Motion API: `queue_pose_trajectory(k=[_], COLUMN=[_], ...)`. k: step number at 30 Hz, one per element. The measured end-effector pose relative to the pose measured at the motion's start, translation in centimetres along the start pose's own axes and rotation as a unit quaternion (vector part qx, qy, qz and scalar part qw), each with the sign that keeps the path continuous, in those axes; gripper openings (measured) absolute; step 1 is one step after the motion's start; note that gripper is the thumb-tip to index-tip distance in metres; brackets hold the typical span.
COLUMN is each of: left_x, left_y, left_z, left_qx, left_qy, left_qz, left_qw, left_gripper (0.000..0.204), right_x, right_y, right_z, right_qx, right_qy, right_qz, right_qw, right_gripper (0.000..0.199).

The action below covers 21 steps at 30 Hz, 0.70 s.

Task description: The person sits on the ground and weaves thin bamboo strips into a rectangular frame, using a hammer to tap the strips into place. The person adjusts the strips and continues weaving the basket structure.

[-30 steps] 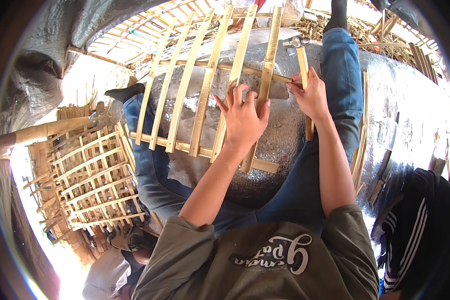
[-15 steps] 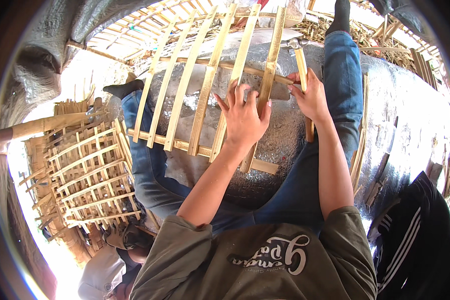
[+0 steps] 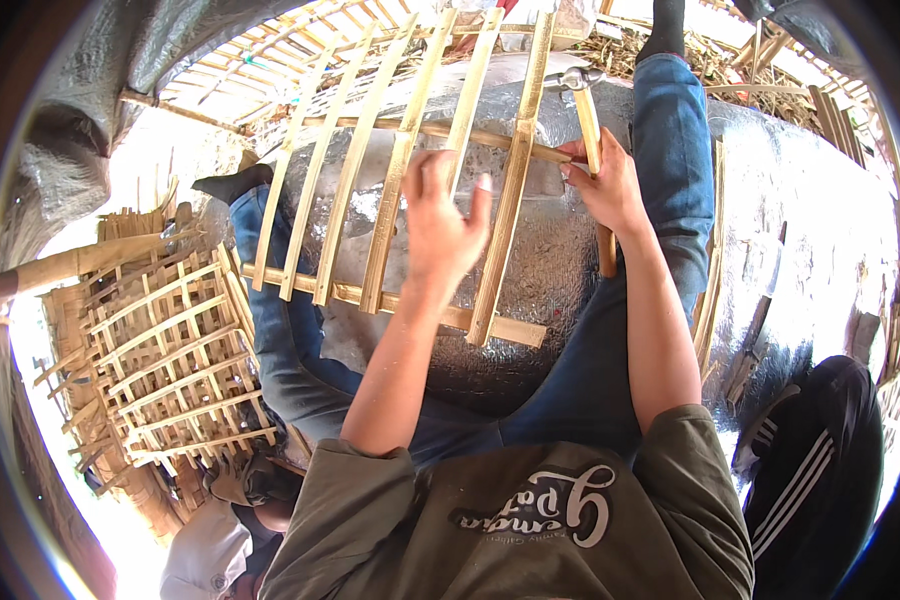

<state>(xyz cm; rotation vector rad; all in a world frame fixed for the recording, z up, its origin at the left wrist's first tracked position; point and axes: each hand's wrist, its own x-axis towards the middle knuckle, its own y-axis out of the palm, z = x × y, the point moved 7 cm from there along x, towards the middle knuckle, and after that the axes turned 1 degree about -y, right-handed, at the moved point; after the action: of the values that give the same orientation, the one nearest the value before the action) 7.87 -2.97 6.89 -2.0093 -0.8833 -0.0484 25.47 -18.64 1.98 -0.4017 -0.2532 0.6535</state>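
Observation:
A frame of pale bamboo slats (image 3: 511, 190) nailed or laid across crosspieces leans between my spread legs. My left hand (image 3: 438, 228) is over one of its slats, thumb apart from the half-bent fingers; whether the fingertips touch the slat I cannot tell. At the frame's right side, my right hand (image 3: 612, 190) is closed round the wooden handle of a hammer (image 3: 587, 118), its metal head pointing away from me. Thumb and fingertips of that hand also meet the right end of the middle crosspiece (image 3: 535, 149). The near crosspiece (image 3: 515, 329) sticks out past the last slat.
Silvery sheeting (image 3: 770, 200) covers the surface under me. A stack of bamboo lattices (image 3: 175, 355) stands at left. A dark striped garment (image 3: 815, 460) lies at lower right, beside a long dark blade-like tool (image 3: 760, 320). Bamboo scraps (image 3: 620, 60) are piled at the far side.
My left hand has lifted and shifted left off the slats near the right side, its fingers drawing closer together. The frame sits slightly further left in view; my right hand keeps the hammer.

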Motion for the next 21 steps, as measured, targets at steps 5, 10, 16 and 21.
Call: queue_pose_trajectory(k=[5, 10, 16, 21], left_x=[0.9, 0.0, 0.5, 0.2], left_y=[-3.2, -3.0, -3.2, -3.6], left_z=[5.2, 6.6, 8.3, 8.7], left_qx=[0.122, 0.149, 0.131, 0.135], left_qy=[-0.091, -0.262, -0.286, -0.290], left_qz=[-0.023, 0.049, 0.015, 0.015], left_qw=[0.988, 0.952, 0.949, 0.947], left_gripper=[0.045, 0.049, 0.038, 0.032], right_x=[0.2, 0.1, 0.1, 0.0], right_y=[0.3, 0.0, -0.1, -0.3], right_z=[-0.9, -0.5, -0.3, 0.3], right_qx=[0.018, 0.002, 0.000, 0.013], right_qy=[-0.001, -0.012, -0.013, -0.017], right_qz=[-0.005, -0.009, -0.011, -0.010], right_qw=[1.000, 1.000, 1.000, 1.000], right_gripper=[0.025, 0.026, 0.026, 0.025])
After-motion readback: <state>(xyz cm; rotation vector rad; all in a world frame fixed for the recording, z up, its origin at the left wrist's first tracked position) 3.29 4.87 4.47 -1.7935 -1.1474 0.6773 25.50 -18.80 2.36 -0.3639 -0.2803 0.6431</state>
